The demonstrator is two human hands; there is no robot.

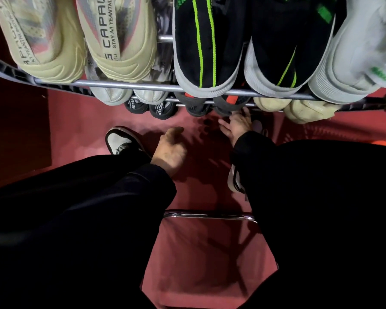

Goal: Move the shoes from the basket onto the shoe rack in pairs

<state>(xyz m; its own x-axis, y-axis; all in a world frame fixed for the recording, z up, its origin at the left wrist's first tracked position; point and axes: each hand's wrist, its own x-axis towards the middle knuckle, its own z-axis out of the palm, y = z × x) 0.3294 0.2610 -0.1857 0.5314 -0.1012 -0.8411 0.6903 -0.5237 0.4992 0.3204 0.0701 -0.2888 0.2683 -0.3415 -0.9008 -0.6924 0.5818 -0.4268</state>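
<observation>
I look straight down on the metal shoe rack (125, 84). Its top shelf carries a beige pair (80, 41), a black pair with green stripes (232, 47) and a pale grey shoe (361, 47). Lower shelves show toes of grey, black and cream shoes. My right hand (236, 128) reaches under the rack with fingers spread, its fingertips at a black shoe with an orange patch (228, 102) on a lower shelf. My left hand (171, 150) hovers above the red floor, relaxed and holding nothing. A red mesh basket (316, 132) shows at the right, mostly hidden by my sleeve.
My own feet in black-and-white sneakers (120, 141) stand on the red floor, the right one (234, 179) half hidden by my arm. A chrome bar (210, 214) of a seat frame crosses below my hands. Dark sleeves fill the lower view.
</observation>
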